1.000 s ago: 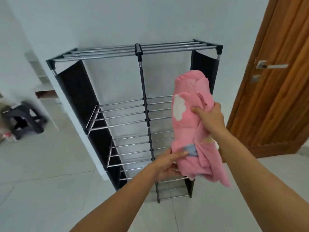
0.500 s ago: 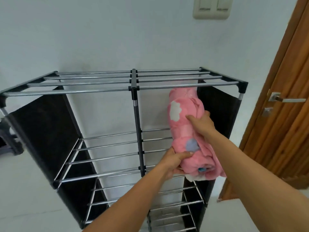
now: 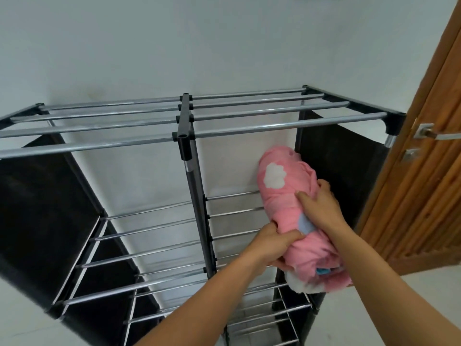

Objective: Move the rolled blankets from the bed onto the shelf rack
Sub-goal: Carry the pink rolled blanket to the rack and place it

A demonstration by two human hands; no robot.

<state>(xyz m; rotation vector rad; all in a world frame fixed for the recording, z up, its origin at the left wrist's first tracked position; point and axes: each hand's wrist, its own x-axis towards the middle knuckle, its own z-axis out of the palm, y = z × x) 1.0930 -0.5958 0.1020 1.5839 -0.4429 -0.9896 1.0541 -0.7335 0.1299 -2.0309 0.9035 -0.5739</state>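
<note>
A rolled pink blanket point(image 3: 282, 196) with white and blue patches lies lengthwise on the second tier of the shelf rack point(image 3: 184, 126), in its right half, its far end against the wall. My left hand point(image 3: 274, 243) grips the roll's near left side from below. Over the top of the roll, my right hand point(image 3: 321, 208) presses down on it. A loose white-and-pink end hangs past the tier's front bar. The rack has chrome bars, black joints and black fabric sides. The bed is out of view.
A white wall point(image 3: 199, 46) stands right behind the rack. To the right is a wooden door point(image 3: 429, 171) with a metal lever handle point(image 3: 434, 133). The rack's black right side panel point(image 3: 344, 171) sits just beyond the blanket. Lower tiers show below, white floor underneath.
I have come closer to the rack. The blanket has gone from upright in front of it to lying under the top tier on the second shelf, both hands still on it.
</note>
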